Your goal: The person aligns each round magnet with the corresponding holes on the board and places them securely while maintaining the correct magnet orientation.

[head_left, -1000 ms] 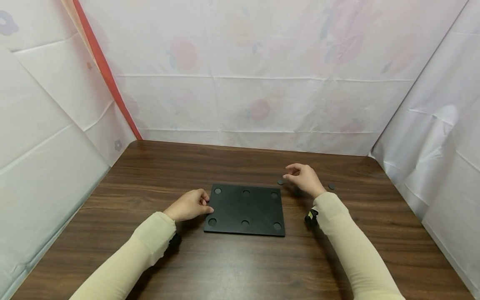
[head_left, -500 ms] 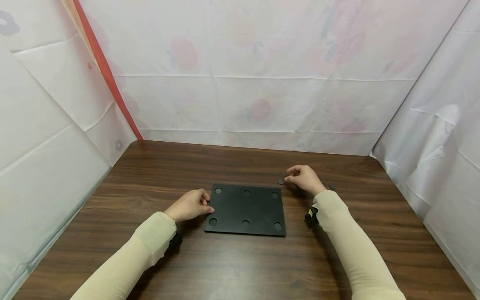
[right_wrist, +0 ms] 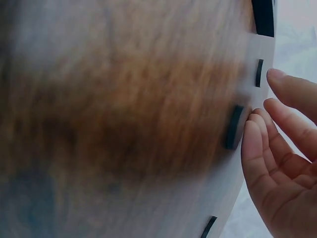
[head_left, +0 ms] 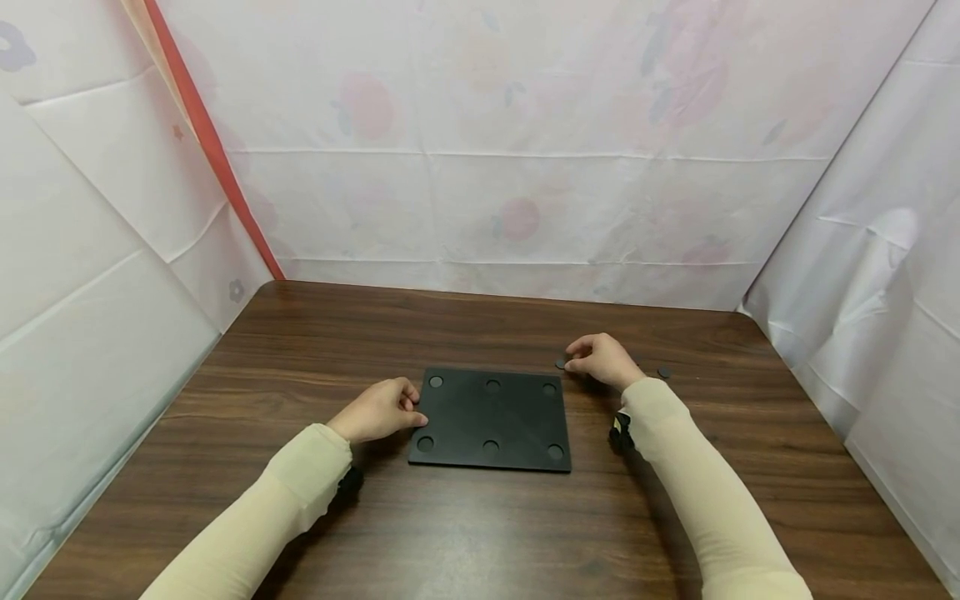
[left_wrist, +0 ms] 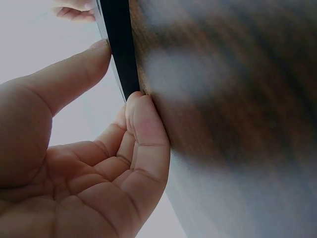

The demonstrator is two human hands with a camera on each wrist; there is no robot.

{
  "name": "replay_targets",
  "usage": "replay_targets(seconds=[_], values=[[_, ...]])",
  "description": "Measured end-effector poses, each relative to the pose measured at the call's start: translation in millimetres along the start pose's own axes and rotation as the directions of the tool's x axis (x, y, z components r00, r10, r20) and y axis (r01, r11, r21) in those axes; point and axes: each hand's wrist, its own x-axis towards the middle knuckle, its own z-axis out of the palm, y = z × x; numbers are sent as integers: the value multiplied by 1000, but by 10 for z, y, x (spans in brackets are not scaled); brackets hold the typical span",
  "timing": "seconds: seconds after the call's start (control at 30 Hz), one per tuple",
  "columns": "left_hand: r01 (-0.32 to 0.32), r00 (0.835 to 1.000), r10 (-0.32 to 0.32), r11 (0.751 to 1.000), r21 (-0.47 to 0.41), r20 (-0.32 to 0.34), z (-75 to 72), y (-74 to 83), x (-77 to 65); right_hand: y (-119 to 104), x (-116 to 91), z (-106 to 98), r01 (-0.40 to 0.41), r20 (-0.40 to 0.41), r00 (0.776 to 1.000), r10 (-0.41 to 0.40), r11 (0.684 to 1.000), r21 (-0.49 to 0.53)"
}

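Note:
A flat black board (head_left: 487,417) with several shallow round recesses lies on the table. My left hand (head_left: 378,410) grips its left edge. In the left wrist view the thumb (left_wrist: 81,74) lies on the board's (left_wrist: 121,49) upper face, while curled fingers meet its side. My right hand (head_left: 603,360) hovers past the board's far right corner, thumb and index finger apart, with nothing between them. Right by its fingertips is a small black disc (head_left: 560,364). In the right wrist view, another disc (right_wrist: 235,126) stands close to the lower fingers; the hand hides it in the head view.
One more black disc (head_left: 663,372) lies on the wooden table (head_left: 480,533) right of the right hand. White patterned cloth (head_left: 480,167) hangs behind the table and along both sides. A red strip (head_left: 217,158) runs down the back left corner.
My right hand has shifted slightly left and down, so its fingertips now overlap the edge of the nearest disc. The left hand and the board have stayed in place.

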Motion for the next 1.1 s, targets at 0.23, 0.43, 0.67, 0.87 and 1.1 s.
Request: replay_targets(seconds=[0.23, 0.43, 0.67, 0.87, 1.1], values=[[-2, 1000, 2, 1000, -2, 5, 2, -4, 2, -22, 36, 8, 5, 17, 1000, -4, 999, -36], [-5, 1000, 5, 1000, 8, 13, -2, -4, -4, -39, 48, 20, 30, 25, 999, -28, 997, -73], [-14, 1000, 14, 1000, 1, -1, -12, 18, -12, -42, 73, 18, 38, 30, 999, -36, 995, -89], [-10, 1000, 10, 1000, 0, 5, -16, 22, -16, -55, 59, 31, 47, 21, 999, -45, 994, -96], [-5, 1000, 5, 1000, -3, 10, -12, 17, -13, -51, 68, 36, 43, 31, 999, -40, 994, -103]])
